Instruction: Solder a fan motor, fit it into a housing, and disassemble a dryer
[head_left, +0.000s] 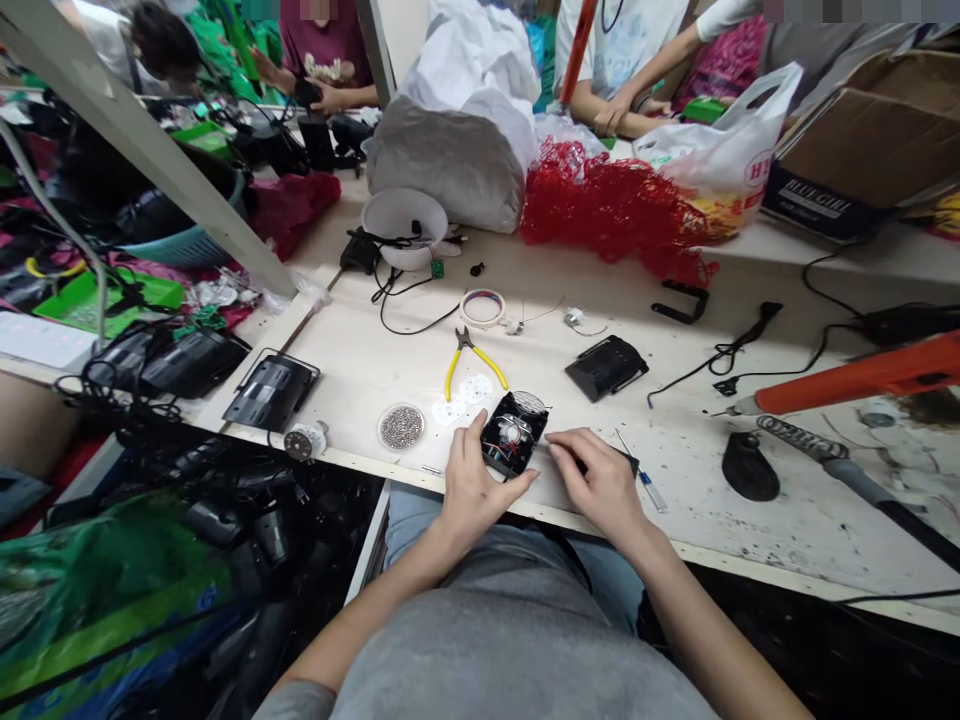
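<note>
My left hand [478,480] is closed round the left and near edges of an opened black device housing [495,452], with wires and a round pale part inside. Close to the housing's right side, the fingers of my right hand [600,475] are pinched together. A dark, slim thing [634,463] shows past that hand; its kind is mostly hidden. Just right of it lies a screwdriver [652,490] with a clear-blue handle. Yellow-handled cutting pliers [474,358] rest beyond the housing, beside flat white pieces [461,402]. A round dish of small metal screws [402,427] stands to the left.
A black cover [607,367] and a roll of tape [482,308] lie farther back. At right are an orange-handled tool [855,375] and a coiled metal holder [802,438]. Red netting [615,205] and a white bowl [405,225] line the back. Co-workers sit opposite.
</note>
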